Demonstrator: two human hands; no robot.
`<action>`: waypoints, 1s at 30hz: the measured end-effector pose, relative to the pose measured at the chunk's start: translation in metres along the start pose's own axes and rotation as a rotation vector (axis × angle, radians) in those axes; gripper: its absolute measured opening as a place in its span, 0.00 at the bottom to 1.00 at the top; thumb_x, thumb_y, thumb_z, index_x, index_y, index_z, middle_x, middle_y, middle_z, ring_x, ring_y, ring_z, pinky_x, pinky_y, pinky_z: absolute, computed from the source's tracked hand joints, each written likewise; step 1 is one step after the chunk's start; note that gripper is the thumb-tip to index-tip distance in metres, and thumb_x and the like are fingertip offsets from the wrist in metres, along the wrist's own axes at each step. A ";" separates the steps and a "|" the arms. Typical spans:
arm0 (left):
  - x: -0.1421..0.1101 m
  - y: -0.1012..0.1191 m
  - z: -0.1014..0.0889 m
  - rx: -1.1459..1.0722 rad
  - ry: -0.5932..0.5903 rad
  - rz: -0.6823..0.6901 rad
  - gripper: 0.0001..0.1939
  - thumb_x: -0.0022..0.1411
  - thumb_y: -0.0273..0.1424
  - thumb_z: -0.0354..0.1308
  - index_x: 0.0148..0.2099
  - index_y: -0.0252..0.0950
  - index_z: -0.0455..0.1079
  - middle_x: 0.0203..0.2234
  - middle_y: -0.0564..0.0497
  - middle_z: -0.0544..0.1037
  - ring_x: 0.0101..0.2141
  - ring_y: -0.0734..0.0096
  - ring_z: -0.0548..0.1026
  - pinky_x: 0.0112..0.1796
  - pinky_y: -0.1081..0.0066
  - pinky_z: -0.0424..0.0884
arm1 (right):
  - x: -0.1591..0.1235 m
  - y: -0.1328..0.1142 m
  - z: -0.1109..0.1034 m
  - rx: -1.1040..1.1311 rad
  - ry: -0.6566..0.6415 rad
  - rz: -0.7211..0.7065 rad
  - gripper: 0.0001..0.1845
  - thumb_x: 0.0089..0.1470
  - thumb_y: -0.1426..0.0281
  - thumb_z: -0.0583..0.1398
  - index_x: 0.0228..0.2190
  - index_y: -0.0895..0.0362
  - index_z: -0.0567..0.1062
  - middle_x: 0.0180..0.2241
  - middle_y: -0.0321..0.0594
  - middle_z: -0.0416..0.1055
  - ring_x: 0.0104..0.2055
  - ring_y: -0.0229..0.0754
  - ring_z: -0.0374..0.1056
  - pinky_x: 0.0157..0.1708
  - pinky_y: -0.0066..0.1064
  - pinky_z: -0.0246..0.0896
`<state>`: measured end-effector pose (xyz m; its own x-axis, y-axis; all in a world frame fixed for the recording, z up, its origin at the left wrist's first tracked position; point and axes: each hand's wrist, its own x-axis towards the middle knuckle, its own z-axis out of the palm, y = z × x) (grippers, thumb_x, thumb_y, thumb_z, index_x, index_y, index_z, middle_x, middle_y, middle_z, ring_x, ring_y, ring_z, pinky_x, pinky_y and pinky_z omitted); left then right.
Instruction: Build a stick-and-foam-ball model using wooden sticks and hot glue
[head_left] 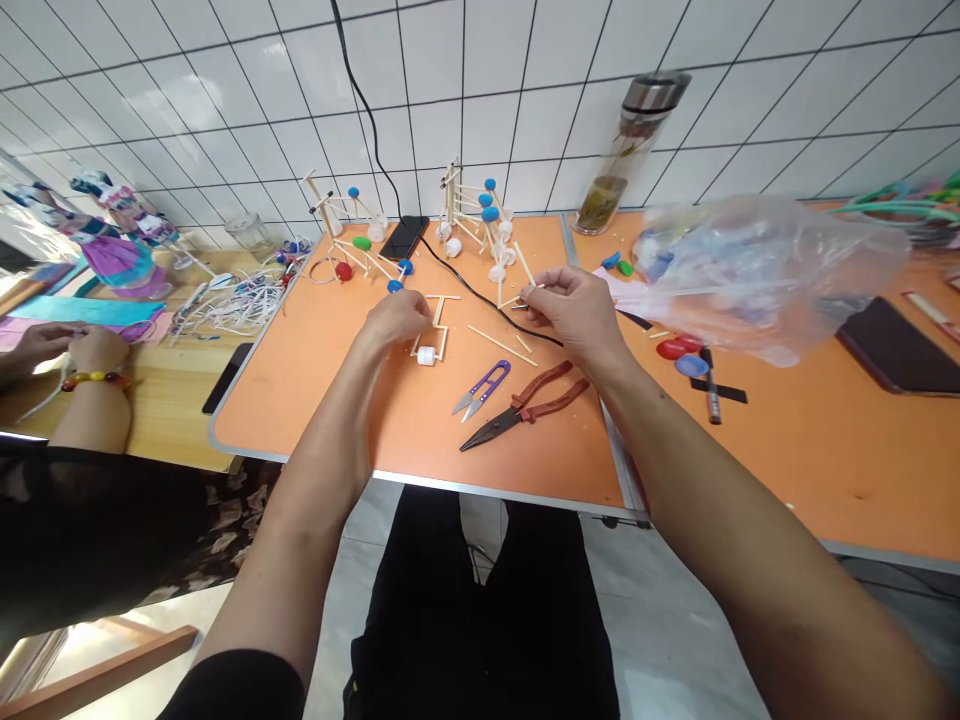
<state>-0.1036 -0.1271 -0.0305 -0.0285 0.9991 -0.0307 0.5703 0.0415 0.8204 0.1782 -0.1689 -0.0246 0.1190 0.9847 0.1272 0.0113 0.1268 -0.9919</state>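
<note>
My left hand rests on the orange table with its fingers curled at the left side of a small wooden stick frame. A white wheel-like piece sits on the frame's near end. My right hand pinches thin wooden sticks between thumb and fingers, just above the tabletop; where they join is hard to make out. Between my hands lie loose wooden sticks. Closer to me are purple thread snips and red-handled long-nose pliers.
Stick models with coloured caps stand at the back. A black cable crosses the table. Rightward are a tall glass bottle, a plastic bag, a marker and a phone. Another person's hands work at the left table.
</note>
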 end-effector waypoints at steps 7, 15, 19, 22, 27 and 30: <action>-0.002 0.004 0.010 0.209 -0.118 -0.001 0.15 0.42 0.15 0.68 0.20 0.41 0.72 0.15 0.53 0.69 0.24 0.66 0.66 0.30 0.69 0.58 | 0.000 0.008 0.001 -0.054 -0.094 -0.065 0.17 0.47 0.62 0.78 0.26 0.54 0.77 0.23 0.35 0.75 0.24 0.38 0.69 0.25 0.30 0.67; -0.002 0.005 0.008 -0.016 -0.049 0.112 0.12 0.45 0.18 0.66 0.20 0.40 0.72 0.15 0.54 0.72 0.19 0.74 0.63 0.23 0.73 0.51 | -0.005 0.008 0.004 -0.025 -0.139 -0.084 0.19 0.50 0.59 0.79 0.27 0.53 0.78 0.25 0.38 0.78 0.25 0.37 0.71 0.25 0.29 0.67; -0.005 0.014 0.010 -0.153 -0.054 -0.027 0.09 0.48 0.19 0.67 0.25 0.38 0.74 0.22 0.47 0.80 0.23 0.69 0.71 0.27 0.70 0.60 | -0.005 0.013 0.008 -0.005 -0.134 -0.090 0.19 0.51 0.58 0.78 0.27 0.54 0.77 0.26 0.37 0.79 0.23 0.36 0.71 0.23 0.27 0.65; -0.007 0.019 0.013 -0.294 -0.027 -0.067 0.08 0.48 0.19 0.69 0.30 0.36 0.77 0.22 0.47 0.80 0.23 0.68 0.72 0.28 0.69 0.62 | -0.004 0.018 0.012 0.008 -0.123 -0.101 0.19 0.53 0.56 0.78 0.28 0.53 0.77 0.26 0.37 0.79 0.22 0.34 0.70 0.22 0.26 0.64; -0.012 0.025 0.019 -0.506 -0.048 -0.143 0.13 0.50 0.19 0.68 0.40 0.36 0.79 0.27 0.45 0.85 0.24 0.70 0.76 0.27 0.71 0.64 | -0.007 0.019 0.022 -0.018 -0.097 -0.129 0.18 0.55 0.57 0.76 0.28 0.52 0.76 0.22 0.33 0.75 0.22 0.36 0.71 0.24 0.28 0.68; -0.014 0.030 0.024 -0.597 -0.072 -0.198 0.16 0.51 0.18 0.66 0.43 0.36 0.78 0.29 0.45 0.86 0.24 0.68 0.79 0.30 0.70 0.71 | -0.010 0.015 0.027 -0.048 -0.094 -0.167 0.18 0.58 0.57 0.74 0.27 0.51 0.75 0.20 0.32 0.74 0.22 0.38 0.71 0.25 0.29 0.67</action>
<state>-0.0667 -0.1397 -0.0188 -0.0189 0.9716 -0.2357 0.0025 0.2358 0.9718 0.1507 -0.1736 -0.0409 0.0187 0.9575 0.2880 0.0704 0.2861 -0.9556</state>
